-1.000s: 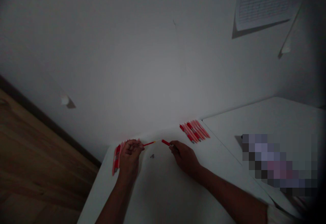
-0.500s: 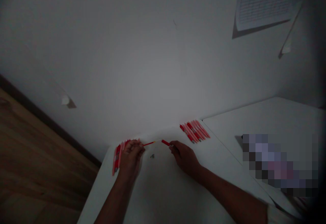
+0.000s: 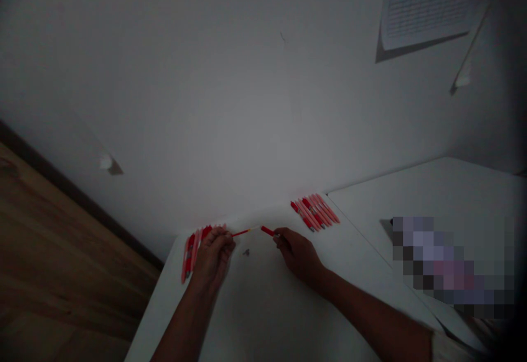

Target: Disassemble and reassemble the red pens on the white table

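Here, the left hand (image 3: 212,258) has its fingers clamped on a thin red rod (image 3: 241,232); the right hand (image 3: 300,255) has its fingers clamped on a red pen barrel (image 3: 267,231). Red pens (image 3: 315,212) lie upper right on the white worktop (image 3: 263,307).

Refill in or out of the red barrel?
Partly out, it seems: thin refill runs from left hand into the red pen barrel in right hand.

You have a white wall (image 3: 230,88) with a slatted vent (image 3: 426,5) above; a dark baseboard (image 3: 69,197) meets the wood floor (image 3: 61,252) on your left; a second white table (image 3: 411,197) stands right, bearing a pixelated, unreadable object (image 3: 448,263).
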`<state>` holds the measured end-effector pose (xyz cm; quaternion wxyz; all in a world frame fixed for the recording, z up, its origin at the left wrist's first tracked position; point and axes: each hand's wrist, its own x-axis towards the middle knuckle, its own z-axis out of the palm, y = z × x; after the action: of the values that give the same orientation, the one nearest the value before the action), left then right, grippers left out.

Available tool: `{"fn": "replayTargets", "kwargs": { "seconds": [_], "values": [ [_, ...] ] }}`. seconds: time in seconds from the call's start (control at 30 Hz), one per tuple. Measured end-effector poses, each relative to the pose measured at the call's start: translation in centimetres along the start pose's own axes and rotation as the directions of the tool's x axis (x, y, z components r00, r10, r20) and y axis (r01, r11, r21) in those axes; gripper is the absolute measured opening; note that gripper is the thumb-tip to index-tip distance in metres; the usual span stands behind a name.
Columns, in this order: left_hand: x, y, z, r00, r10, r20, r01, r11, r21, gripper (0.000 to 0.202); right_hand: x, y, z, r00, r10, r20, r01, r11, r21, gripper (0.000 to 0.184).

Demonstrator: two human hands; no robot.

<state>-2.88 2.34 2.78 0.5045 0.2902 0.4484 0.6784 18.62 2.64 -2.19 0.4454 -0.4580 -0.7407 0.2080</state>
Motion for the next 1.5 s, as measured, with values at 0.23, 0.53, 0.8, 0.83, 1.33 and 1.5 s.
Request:
{"fn": "replayTargets", "kwargs": {
  "seconds": [0.23,0.53,0.8,0.83,1.33,1.5],
  "values": [
    [-0.1,0.1,0.1,1.000,0.017,-0.012,-0.017,1.000,-0.004,0.028,0.0,0.1,0.1,1.000,-0.011,-0.010,0.011,1.000,-0.007,0.024],
    [0.2,0.1,0.0,1.000,0.003,0.023,-0.002,0.999,-0.048,0.027,0.0,0.6,0.3,0.996,-0.084,0.000,0.083,0.995,-0.056,0.023],
    [-0.1,0.2,0.6,1.000,-0.001,-0.004,0.001,0.992,-0.123,0.014,-0.2,0.0,0.0,0.982,-0.155,0.109,0.167,0.980,-0.111,0.024],
    [-0.2,0.2,0.6,1.000,-0.004,-0.004,0.003,0.992,-0.123,0.014,-0.2,0.1,0.1,0.982,-0.155,0.110,0.167,0.980,-0.109,0.024],
    [-0.6,-1.6,0.5,0.988,-0.074,0.135,0.046,0.979,0.201,0.023,-0.4,0.1,0.2,0.984,-0.149,0.102,0.152,0.988,-0.025,0.022],
    [-0.6,-1.9,0.4,0.981,-0.080,0.179,0.026,0.958,0.286,0.022,-0.4,0.0,0.2,0.983,-0.152,0.104,0.154,0.988,-0.017,0.023]
  ]
}}
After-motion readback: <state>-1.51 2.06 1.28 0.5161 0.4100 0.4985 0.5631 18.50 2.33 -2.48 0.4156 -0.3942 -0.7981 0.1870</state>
